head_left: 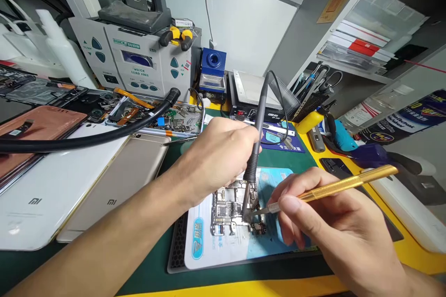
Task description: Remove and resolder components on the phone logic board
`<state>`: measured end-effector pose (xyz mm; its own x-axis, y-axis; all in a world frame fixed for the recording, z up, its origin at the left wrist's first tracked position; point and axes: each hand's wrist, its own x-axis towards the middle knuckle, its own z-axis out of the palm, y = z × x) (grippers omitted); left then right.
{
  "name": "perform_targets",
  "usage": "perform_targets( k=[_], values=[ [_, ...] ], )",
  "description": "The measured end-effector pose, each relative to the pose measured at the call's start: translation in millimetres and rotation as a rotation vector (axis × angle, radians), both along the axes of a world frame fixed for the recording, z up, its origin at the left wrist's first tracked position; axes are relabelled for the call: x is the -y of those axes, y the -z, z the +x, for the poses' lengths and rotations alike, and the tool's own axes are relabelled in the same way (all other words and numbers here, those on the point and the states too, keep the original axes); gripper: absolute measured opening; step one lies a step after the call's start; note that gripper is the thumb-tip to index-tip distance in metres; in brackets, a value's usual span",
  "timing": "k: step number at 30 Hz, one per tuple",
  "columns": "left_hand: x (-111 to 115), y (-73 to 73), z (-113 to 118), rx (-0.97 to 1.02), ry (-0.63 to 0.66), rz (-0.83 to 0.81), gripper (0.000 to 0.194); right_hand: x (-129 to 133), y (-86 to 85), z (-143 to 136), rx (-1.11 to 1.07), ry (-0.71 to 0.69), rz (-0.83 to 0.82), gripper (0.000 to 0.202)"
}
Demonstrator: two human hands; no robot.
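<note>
My left hand (223, 148) is closed around the dark handle of a soldering iron (262, 111), which stands nearly upright, cable at its top end. Its metal tip points down at a phone circuit board (226, 209). In my right hand (334, 213), pinched between thumb and fingers, is a gold-handled craft knife (334, 189). The blade's point is close beside the iron's tip, at the right part of the board; whether the two touch I cannot tell. Under the board lies a white and blue work mat (223, 255). My left hand hides the board's upper edge.
A grey rework station (139, 60) stands at the back left, its black hose (104, 141) crossing over phones (114, 195) and loose boards (174, 118). Behind my hands sits a hot plate (251, 88). To the right are a tool holder (313, 93) and a yellow bottle (308, 121).
</note>
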<state>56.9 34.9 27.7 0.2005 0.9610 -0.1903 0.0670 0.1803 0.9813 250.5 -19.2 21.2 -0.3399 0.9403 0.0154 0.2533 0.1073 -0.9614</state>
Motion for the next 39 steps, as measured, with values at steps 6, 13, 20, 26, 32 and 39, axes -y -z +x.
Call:
perform_targets(
  k=[6, 13, 20, 26, 32, 39],
  values=[
    [0.9, -1.8, 1.4, 0.044, 0.040, -0.071, 0.021, 0.0, 0.0, 0.8, -0.013, -0.003, -0.004, 0.019],
    [2.8, -3.6, 3.6, 0.040, 0.059, -0.123, 0.023, -0.5, 3.0, 0.5, -0.025, -0.014, -0.022, 0.020],
    [2.2, -7.8, 4.3, -0.024, 0.027, -0.084, 0.023, -0.4, 2.2, 2.1, -0.006, -0.013, -0.017, 0.017],
    [2.3, -6.3, 4.9, -0.071, 0.014, -0.031, 0.023, -1.6, 2.4, 1.8, 0.004, -0.009, -0.015, 0.017],
    [2.9, -3.7, 4.4, -0.077, -0.001, -0.025, 0.022, -0.8, 2.0, 1.2, 0.009, -0.015, -0.010, 0.017],
    [1.7, -2.3, 6.2, -0.076, -0.005, -0.043, 0.021, 0.6, 2.2, 0.6, 0.073, -0.044, 0.131, 0.016]
  ],
)
